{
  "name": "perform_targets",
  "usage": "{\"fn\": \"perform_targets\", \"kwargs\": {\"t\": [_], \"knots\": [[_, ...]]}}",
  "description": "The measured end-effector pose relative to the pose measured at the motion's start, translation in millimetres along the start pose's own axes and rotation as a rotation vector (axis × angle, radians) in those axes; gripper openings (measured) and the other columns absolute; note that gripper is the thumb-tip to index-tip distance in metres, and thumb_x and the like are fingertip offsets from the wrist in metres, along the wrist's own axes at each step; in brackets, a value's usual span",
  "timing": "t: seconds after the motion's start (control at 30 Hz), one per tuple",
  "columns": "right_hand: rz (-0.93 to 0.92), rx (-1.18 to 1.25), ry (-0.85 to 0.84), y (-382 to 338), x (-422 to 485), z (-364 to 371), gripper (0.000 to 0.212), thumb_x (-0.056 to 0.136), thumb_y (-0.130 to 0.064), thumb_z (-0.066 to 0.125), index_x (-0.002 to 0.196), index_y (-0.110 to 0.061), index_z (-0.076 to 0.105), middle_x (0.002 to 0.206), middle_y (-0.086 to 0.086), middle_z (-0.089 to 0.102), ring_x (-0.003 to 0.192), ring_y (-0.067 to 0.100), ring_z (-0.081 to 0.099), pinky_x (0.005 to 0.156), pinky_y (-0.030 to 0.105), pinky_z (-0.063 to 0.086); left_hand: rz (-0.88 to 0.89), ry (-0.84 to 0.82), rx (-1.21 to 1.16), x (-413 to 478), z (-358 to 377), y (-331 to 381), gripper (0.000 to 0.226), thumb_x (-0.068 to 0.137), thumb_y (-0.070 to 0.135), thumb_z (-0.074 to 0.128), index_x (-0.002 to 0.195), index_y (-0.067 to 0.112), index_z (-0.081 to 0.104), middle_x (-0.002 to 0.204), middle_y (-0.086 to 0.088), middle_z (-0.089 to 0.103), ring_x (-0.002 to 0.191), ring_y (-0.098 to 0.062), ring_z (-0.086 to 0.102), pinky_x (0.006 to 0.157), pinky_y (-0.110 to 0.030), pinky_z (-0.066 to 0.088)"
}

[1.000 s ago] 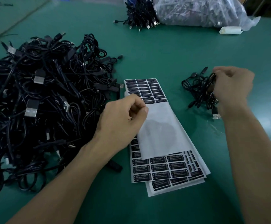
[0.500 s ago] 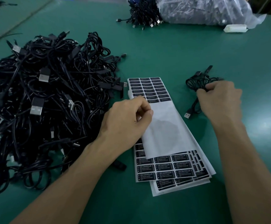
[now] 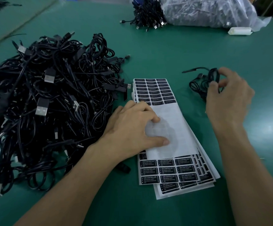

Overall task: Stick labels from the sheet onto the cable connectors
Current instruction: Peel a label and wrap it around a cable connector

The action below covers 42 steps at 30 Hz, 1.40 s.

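Note:
A stack of label sheets (image 3: 173, 131) lies in the middle of the green table, with rows of black labels at its far and near ends and a bare white stretch between. My left hand (image 3: 132, 129) rests flat on that bare stretch, fingers spread and thumb pressing the paper. To the right lies a small coiled black cable (image 3: 199, 82). My right hand (image 3: 227, 97) is at this coil, its fingers curled round the cable loops; the hand is blurred.
A large heap of black USB cables (image 3: 47, 101) fills the left of the table. At the back sit a cable bundle (image 3: 147, 15), a clear plastic bag of cables (image 3: 209, 12) and a small white object (image 3: 239, 31).
My left hand went from pinching at the sheet's edge to lying flat on it. My right hand shifted right and away, back onto the small cable coil.

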State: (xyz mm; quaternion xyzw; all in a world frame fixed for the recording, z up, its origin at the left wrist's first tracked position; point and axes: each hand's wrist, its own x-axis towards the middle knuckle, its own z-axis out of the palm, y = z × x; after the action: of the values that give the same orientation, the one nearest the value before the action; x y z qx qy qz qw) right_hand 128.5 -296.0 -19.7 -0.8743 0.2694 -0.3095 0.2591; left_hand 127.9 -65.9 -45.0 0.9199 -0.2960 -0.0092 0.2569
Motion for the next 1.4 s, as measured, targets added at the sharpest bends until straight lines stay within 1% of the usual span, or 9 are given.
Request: {"fn": "perform_targets", "kwargs": {"t": [0.13,0.3,0.4,0.53,0.77,0.97,1.1,1.17,1.4], "knots": [[0.002,-0.150,-0.108,0.6,-2.8,3.3,0.039,0.101,-0.023,0.052,0.140,-0.018,0.055,0.129,0.012,0.056,0.121,0.032,0.048,0.089,0.040,0.044,-0.012,-0.031,-0.005,-0.2,-2.2,0.3,0.065,0.066,0.083,0.063,0.115,0.041,0.067,0.115,0.030,0.050,0.104,0.002,0.034,0.096,-0.028,0.026],[-0.151,-0.098,-0.156,-18.0,-11.4,4.7,0.037,0.097,-0.027,0.054,0.133,-0.019,0.059,0.120,0.009,0.060,0.117,0.026,0.051,0.093,0.034,0.041,-0.012,-0.018,0.016,-0.6,-4.6,4.2,0.054,0.075,0.076,0.064,0.113,0.038,0.069,0.116,0.027,0.056,0.109,-0.003,0.043,0.094,-0.029,0.032],[-0.242,-0.035,-0.326,-35.2,-18.3,9.9,0.028,0.094,-0.031,0.057,0.119,-0.023,0.067,0.092,0.001,0.068,0.095,0.025,0.062,0.092,0.036,0.048,-0.029,0.096,-0.013,-0.2,-6.5,6.5,0.026,0.093,0.046,0.065,0.108,0.027,0.072,0.110,0.013,0.066,0.107,-0.015,0.053,0.092,-0.036,0.045],[-0.292,-0.026,-0.540,-42.9,-40.4,20.6,0.019,0.093,-0.033,0.060,0.107,-0.026,0.070,0.088,0.002,0.070,0.086,0.030,0.065,0.085,0.042,0.054,-0.029,0.287,0.161,-1.6,-11.3,13.2,0.008,0.094,0.019,0.067,0.098,0.018,0.074,0.096,0.001,0.072,0.096,-0.027,0.060,0.086,-0.040,0.045],[-0.324,-0.003,-0.544,-27.7,-54.6,24.1,0.019,0.096,-0.032,0.058,0.111,-0.029,0.070,0.083,-0.008,0.063,0.083,0.023,0.062,0.076,0.039,0.054,-0.220,0.445,0.505,-3.7,-38.7,18.0,0.026,0.093,0.009,0.065,0.115,0.021,0.068,0.115,0.000,0.067,0.110,-0.028,0.053,0.089,-0.041,0.034],[-0.362,0.005,-0.538,-23.1,-54.7,27.6,0.020,0.097,-0.033,0.056,0.112,-0.030,0.069,0.086,-0.010,0.061,0.088,0.021,0.061,0.078,0.039,0.052,-0.404,0.201,0.742,8.5,-67.0,15.2,0.039,0.088,0.031,0.073,0.121,0.017,0.058,0.127,-0.008,0.057,0.116,-0.034,0.051,0.089,-0.043,0.035],[-0.372,0.033,-0.524,-20.3,-55.9,29.2,0.019,0.098,-0.033,0.057,0.111,-0.029,0.069,0.084,-0.012,0.061,0.085,0.019,0.061,0.075,0.038,0.052,-0.408,0.151,0.753,15.6,-63.2,12.1,0.012,0.091,0.018,0.066,0.091,0.019,0.054,0.101,0.000,0.052,0.083,-0.024,0.050,0.081,-0.036,0.024],[-0.373,0.038,-0.519,-18.8,-55.7,30.2,0.019,0.098,-0.034,0.057,0.111,-0.029,0.069,0.084,-0.012,0.061,0.083,0.018,0.060,0.074,0.037,0.052,-0.404,0.188,0.692,16.1,-58.9,10.4,0.013,0.091,0.011,0.064,0.098,0.021,0.063,0.099,0.002,0.056,0.078,-0.021,0.047,0.082,-0.035,0.025],[-0.365,0.013,-0.531,-17.9,-54.1,33.4,0.019,0.098,-0.034,0.055,0.111,-0.032,0.068,0.086,-0.011,0.063,0.085,0.019,0.060,0.074,0.037,0.052,-0.366,0.480,0.693,21.6,-71.0,10.5,0.042,0.089,0.013,0.070,0.130,0.014,0.059,0.147,-0.018,0.044,0.135,-0.039,0.039,0.106,-0.051,0.031]]}}
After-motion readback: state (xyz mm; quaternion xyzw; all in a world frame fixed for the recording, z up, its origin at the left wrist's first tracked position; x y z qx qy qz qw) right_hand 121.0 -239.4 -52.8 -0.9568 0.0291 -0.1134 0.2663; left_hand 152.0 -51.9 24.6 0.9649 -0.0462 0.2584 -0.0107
